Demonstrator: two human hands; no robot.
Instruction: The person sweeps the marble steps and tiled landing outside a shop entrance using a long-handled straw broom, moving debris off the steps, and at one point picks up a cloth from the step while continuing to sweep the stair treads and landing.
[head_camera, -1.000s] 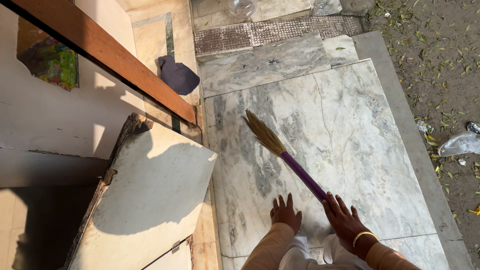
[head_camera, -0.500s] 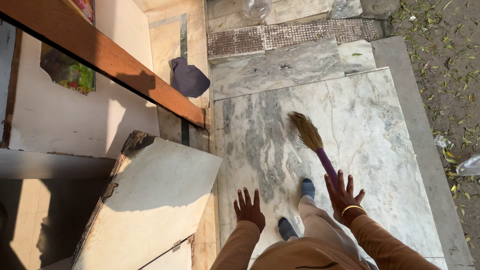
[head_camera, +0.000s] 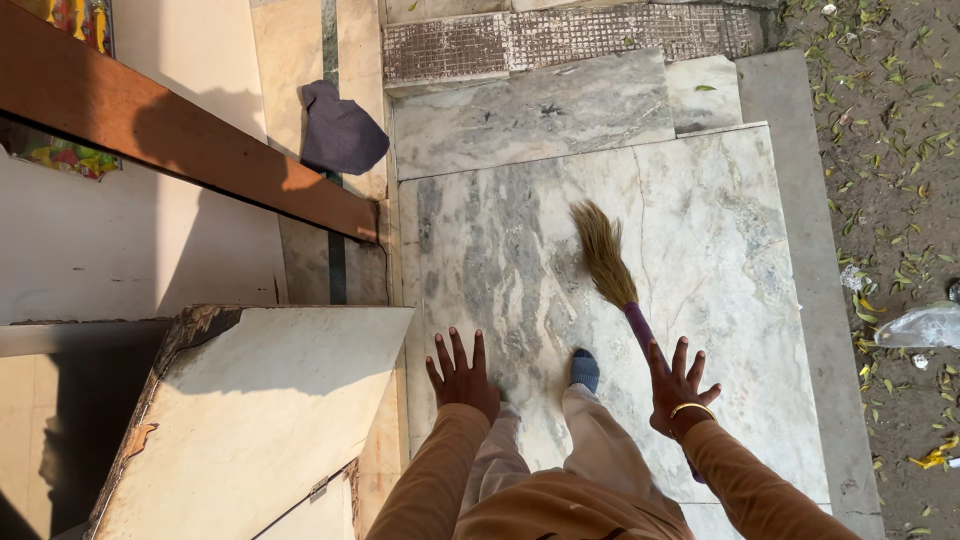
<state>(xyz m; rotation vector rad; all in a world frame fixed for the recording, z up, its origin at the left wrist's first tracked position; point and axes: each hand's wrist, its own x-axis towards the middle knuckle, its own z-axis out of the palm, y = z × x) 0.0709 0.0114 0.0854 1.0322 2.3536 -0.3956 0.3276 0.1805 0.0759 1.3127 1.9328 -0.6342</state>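
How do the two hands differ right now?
The right hand is over the broom, at its purple handle; whether it grips it is hard to tell. The left hand touches nothing. The right wrist wears a gold bangle; the left wrist is bare. Both hands show spread fingers, palms down, and tan sleeves.

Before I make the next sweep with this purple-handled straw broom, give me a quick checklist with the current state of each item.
1. Right hand closed on the purple-handled straw broom: not ok, fingers spread.
2. Left hand free: ok, open, holding nothing.
3. Bristles on the grey-veined marble slab: ok.
4. Foot in the blue sock away from the bristles: ok.
5. Dark blue cloth out of the broom's path: ok.
6. Dust on the slab: cannot tell.
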